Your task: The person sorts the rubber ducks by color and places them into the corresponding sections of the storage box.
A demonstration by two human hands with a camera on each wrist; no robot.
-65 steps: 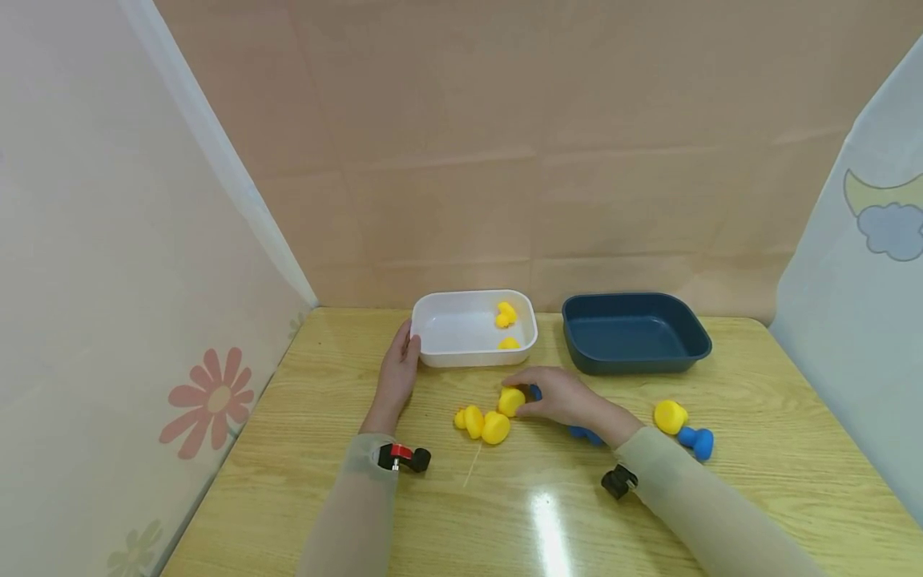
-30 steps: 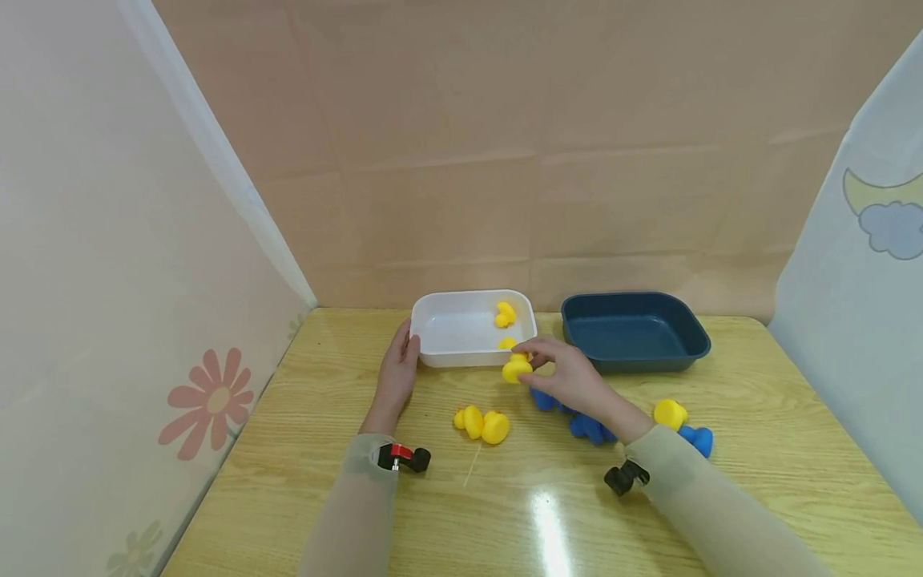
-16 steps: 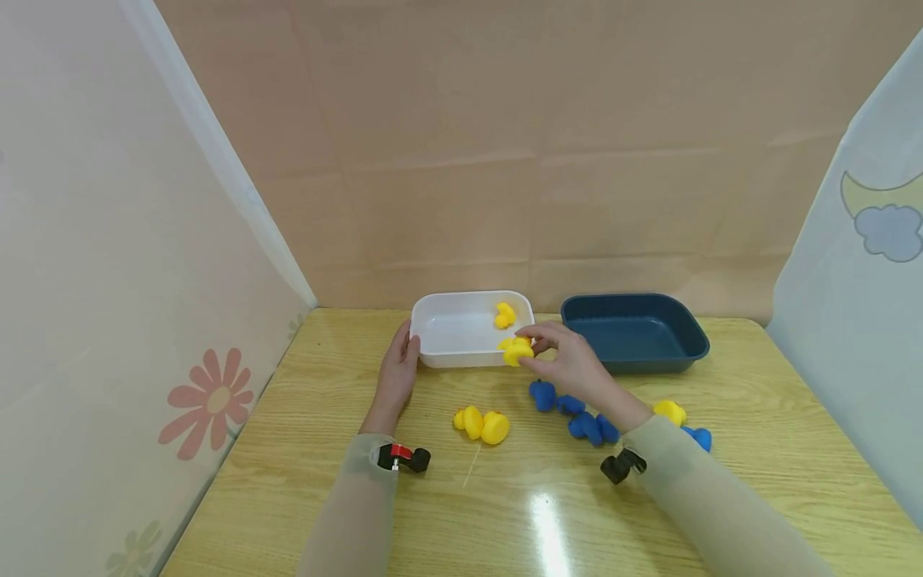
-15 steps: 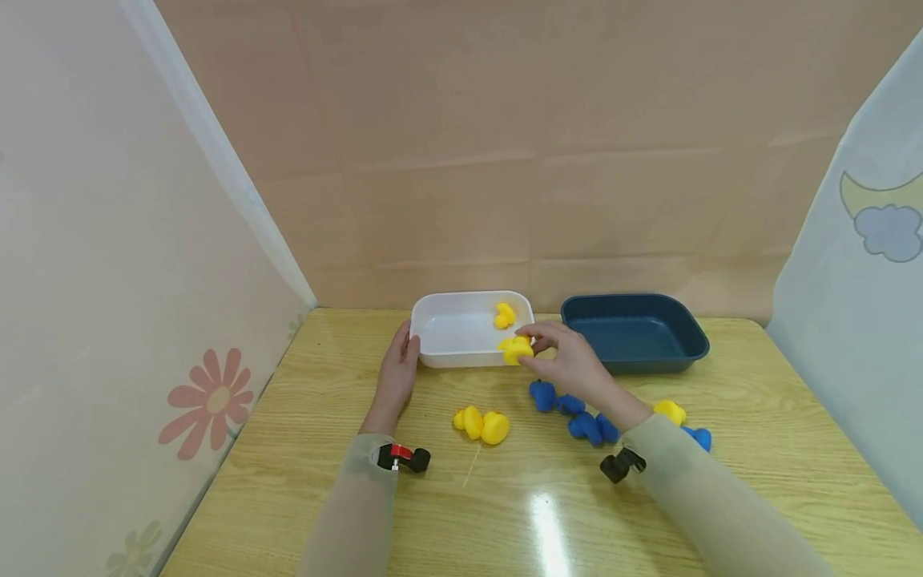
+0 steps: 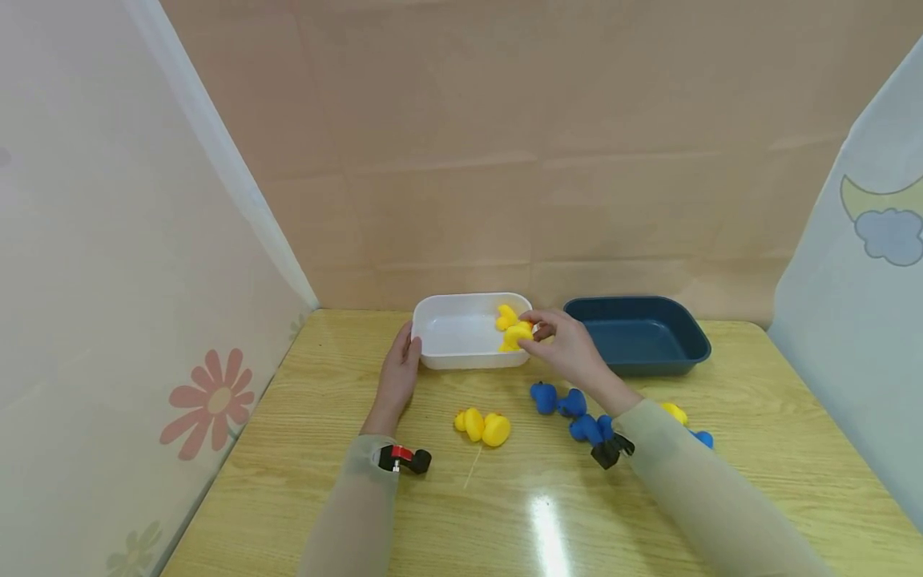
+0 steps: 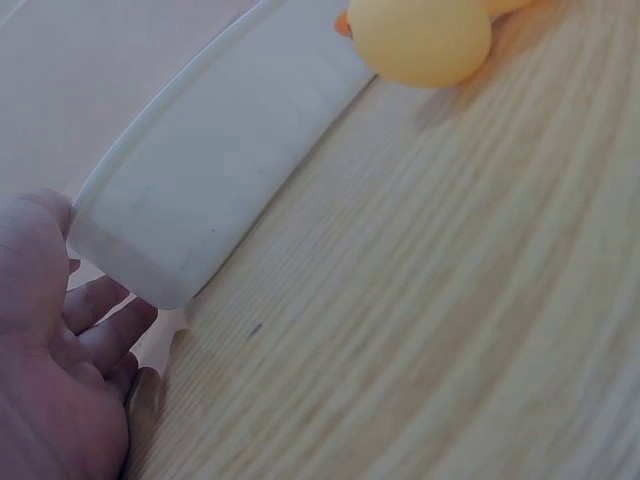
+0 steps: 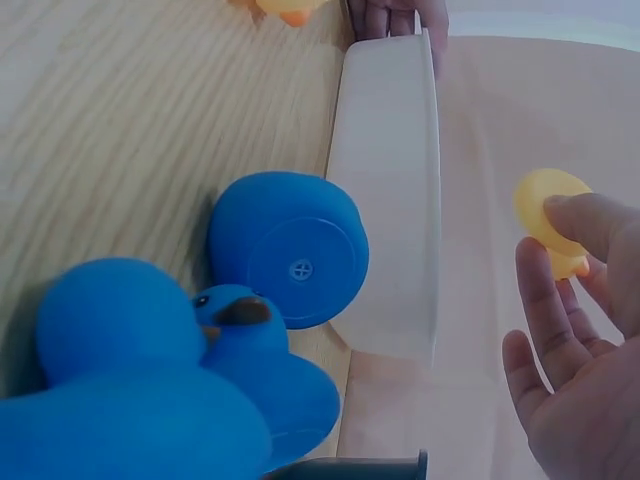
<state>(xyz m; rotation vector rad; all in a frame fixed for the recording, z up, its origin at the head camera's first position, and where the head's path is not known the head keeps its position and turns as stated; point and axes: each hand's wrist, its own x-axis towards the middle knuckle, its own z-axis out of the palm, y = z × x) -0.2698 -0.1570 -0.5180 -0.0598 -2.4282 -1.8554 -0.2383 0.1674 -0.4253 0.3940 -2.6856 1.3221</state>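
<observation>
Yellow duck (image 5: 519,334) pinched in right grip (image 5: 570,350), second duck (image 5: 504,348) partly hidden, left grip (image 5: 398,373) loose against white tray (image 5: 467,362)

Legible text, all three feeds: none; I read no word, brand or number. Unlettered marks I log remotely: a small circled cross (image 7: 301,269) on a blue toy's (image 7: 285,220) base; a printed flower (image 5: 219,400) on the left sheet (image 5: 108,240); crescent (image 5: 881,202) and cloud (image 5: 890,237) on the right sheet (image 5: 851,296).

Yellow ducks (image 5: 518,335), blue ducks (image 5: 544,397), white bin (image 5: 454,332), apparently navy bin (image 5: 634,340), pale sheet (image 5: 130,224) with pink flower (image 5: 209,403).
</observation>
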